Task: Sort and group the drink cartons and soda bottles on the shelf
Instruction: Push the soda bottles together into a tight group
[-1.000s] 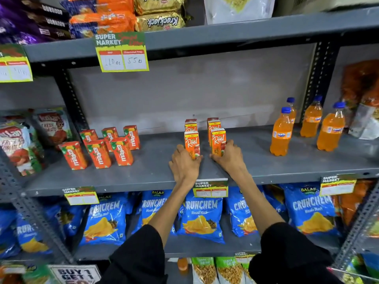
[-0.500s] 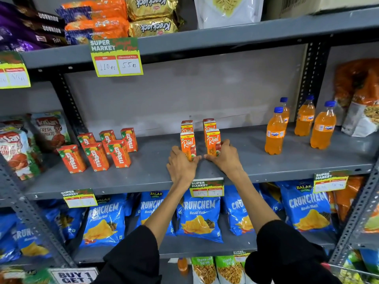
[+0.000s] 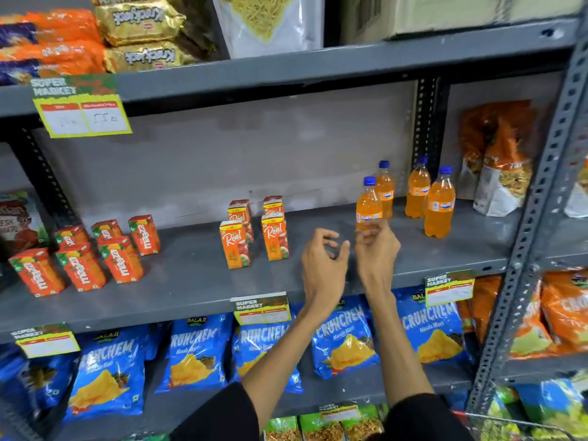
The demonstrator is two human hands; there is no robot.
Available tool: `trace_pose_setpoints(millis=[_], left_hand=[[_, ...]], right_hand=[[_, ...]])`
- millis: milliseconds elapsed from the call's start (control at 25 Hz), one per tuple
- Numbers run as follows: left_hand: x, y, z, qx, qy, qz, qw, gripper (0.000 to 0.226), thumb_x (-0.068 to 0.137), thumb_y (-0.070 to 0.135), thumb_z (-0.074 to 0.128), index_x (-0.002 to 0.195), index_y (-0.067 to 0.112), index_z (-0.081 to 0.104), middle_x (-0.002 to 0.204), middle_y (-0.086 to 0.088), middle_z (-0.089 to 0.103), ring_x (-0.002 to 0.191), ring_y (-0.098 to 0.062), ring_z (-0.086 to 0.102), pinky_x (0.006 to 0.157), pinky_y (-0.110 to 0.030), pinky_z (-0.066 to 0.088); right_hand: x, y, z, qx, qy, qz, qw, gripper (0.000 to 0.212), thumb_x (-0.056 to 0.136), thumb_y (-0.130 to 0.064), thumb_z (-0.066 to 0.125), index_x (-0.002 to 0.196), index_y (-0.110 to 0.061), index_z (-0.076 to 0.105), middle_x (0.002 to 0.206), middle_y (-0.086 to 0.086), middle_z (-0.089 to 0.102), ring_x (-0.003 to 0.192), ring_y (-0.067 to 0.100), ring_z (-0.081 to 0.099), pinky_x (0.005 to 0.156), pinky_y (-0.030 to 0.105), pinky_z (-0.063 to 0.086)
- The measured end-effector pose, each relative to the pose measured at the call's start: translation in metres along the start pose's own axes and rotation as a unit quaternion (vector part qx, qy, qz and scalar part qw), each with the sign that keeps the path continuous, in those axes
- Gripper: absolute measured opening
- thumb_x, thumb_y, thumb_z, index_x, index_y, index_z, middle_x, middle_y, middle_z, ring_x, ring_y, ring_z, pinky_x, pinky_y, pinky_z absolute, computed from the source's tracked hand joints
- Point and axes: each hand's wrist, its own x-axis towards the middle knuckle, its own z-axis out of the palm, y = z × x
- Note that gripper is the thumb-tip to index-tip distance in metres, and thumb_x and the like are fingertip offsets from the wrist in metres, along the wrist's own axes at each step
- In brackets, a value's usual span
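Observation:
Several orange Real cartons (image 3: 235, 244) stand upright in a tight block at the middle of the grey shelf (image 3: 191, 283). Red Maaza cartons (image 3: 80, 266), several of them, are grouped at the left. To the right stand several orange Fanta bottles with blue caps, the nearest (image 3: 368, 203) in front of the others (image 3: 440, 207). My left hand (image 3: 324, 261) hovers over the shelf right of the Real cartons, fingers curled apart and holding nothing. My right hand (image 3: 377, 249) is beside it, its blurred fingertips at the base of the nearest Fanta bottle without a clear grip.
Blue Crunchem bags (image 3: 197, 354) fill the shelf below, behind price tags (image 3: 261, 308) on the shelf edge. Orange snack bags (image 3: 499, 160) stand at the far right past a perforated post (image 3: 537, 198). The upper shelf (image 3: 286, 71) overhangs with biscuit packs.
Both hands have left the front Real cartons and moved right toward the Fanta bottles. The view has shifted right and closer.

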Motion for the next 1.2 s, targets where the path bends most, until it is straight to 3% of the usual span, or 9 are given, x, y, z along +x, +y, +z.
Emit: trace_pose_setpoints(millis=[120, 200, 320, 520, 640, 760, 880, 1200], left_hand=[[0.006, 0.002, 0.023, -0.015, 0.01, -0.026, 0.999, 0.016, 0.087, 0.017, 0.075, 0.095, 0.019, 0.061, 0.078, 0.005, 0.067, 0.061, -0.003, 0.06, 0.055, -0.025, 0.049], [0.01, 0.0, 0.029, -0.014, 0.002, -0.031, 0.999, 0.015, 0.089, 0.017, 0.074, 0.097, 0.018, 0.061, 0.085, 0.002, 0.069, 0.069, -0.005, 0.063, 0.057, -0.018, 0.048], [0.018, -0.001, 0.031, -0.008, -0.011, -0.037, 0.999, 0.018, 0.09, 0.02, 0.072, 0.103, 0.018, 0.059, 0.095, -0.001, 0.07, 0.081, -0.012, 0.066, 0.063, -0.023, 0.053], [0.033, -0.005, 0.046, -0.004, -0.075, -0.072, 0.995, 0.035, 0.087, 0.022, 0.077, 0.114, 0.016, 0.056, 0.11, -0.007, 0.067, 0.086, -0.014, 0.065, 0.066, -0.019, 0.049], [0.037, -0.005, 0.06, -0.005, -0.113, -0.116, 0.987, 0.054, 0.083, 0.024, 0.081, 0.126, 0.013, 0.05, 0.125, -0.01, 0.062, 0.106, -0.022, 0.064, 0.087, -0.035, 0.056], [0.043, -0.003, 0.074, -0.006, -0.138, -0.142, 0.98, 0.062, 0.083, 0.023, 0.081, 0.134, 0.011, 0.048, 0.134, -0.012, 0.06, 0.119, -0.029, 0.062, 0.102, -0.047, 0.052], [0.048, -0.002, 0.084, -0.011, -0.16, -0.15, 0.976, 0.054, 0.085, 0.024, 0.079, 0.131, 0.011, 0.053, 0.133, -0.012, 0.064, 0.121, -0.029, 0.063, 0.101, -0.043, 0.051], [0.049, 0.007, 0.114, -0.003, -0.145, -0.147, 0.979, 0.052, 0.081, 0.031, 0.082, 0.123, 0.013, 0.058, 0.126, -0.01, 0.069, 0.112, -0.029, 0.067, 0.097, -0.048, 0.054]], right_hand=[[0.001, 0.002, -0.002, 0.02, 0.041, 0.023, 0.999, 0.016, 0.085, -0.013, 0.072, 0.096, -0.016, 0.061, 0.088, 0.003, 0.07, 0.082, 0.018, 0.068, 0.073, 0.024, 0.051], [0.003, 0.003, -0.004, 0.022, 0.074, 0.033, 0.996, 0.019, 0.084, -0.016, 0.074, 0.099, -0.016, 0.061, 0.094, 0.004, 0.069, 0.088, 0.018, 0.067, 0.078, 0.03, 0.055], [0.008, 0.006, -0.006, -0.004, 0.106, 0.034, 0.994, 0.022, 0.085, -0.015, 0.073, 0.104, -0.012, 0.062, 0.103, 0.006, 0.066, 0.098, 0.022, 0.064, 0.086, 0.039, 0.056], [0.036, 0.016, -0.02, -0.077, 0.193, 0.044, 0.977, 0.036, 0.085, -0.012, 0.072, 0.117, -0.012, 0.054, 0.12, 0.012, 0.057, 0.113, 0.026, 0.053, 0.09, 0.033, 0.046], [0.062, 0.025, -0.032, -0.164, 0.219, 0.101, 0.957, 0.052, 0.082, -0.014, 0.076, 0.125, -0.01, 0.047, 0.13, 0.017, 0.051, 0.12, 0.035, 0.049, 0.096, 0.047, 0.046], [0.089, 0.039, -0.046, -0.207, 0.182, 0.162, 0.947, 0.068, 0.08, -0.018, 0.078, 0.136, -0.008, 0.041, 0.139, 0.021, 0.046, 0.129, 0.04, 0.044, 0.101, 0.053, 0.041], [0.108, 0.056, -0.056, -0.206, 0.11, 0.182, 0.955, 0.077, 0.082, -0.021, 0.078, 0.144, -0.006, 0.035, 0.147, 0.024, 0.042, 0.137, 0.043, 0.038, 0.109, 0.056, 0.036], [0.134, 0.086, -0.07, -0.162, 0.041, 0.138, 0.976, 0.059, 0.083, -0.022, 0.076, 0.131, -0.009, 0.045, 0.134, 0.019, 0.057, 0.128, 0.041, 0.052, 0.107, 0.055, 0.04]])
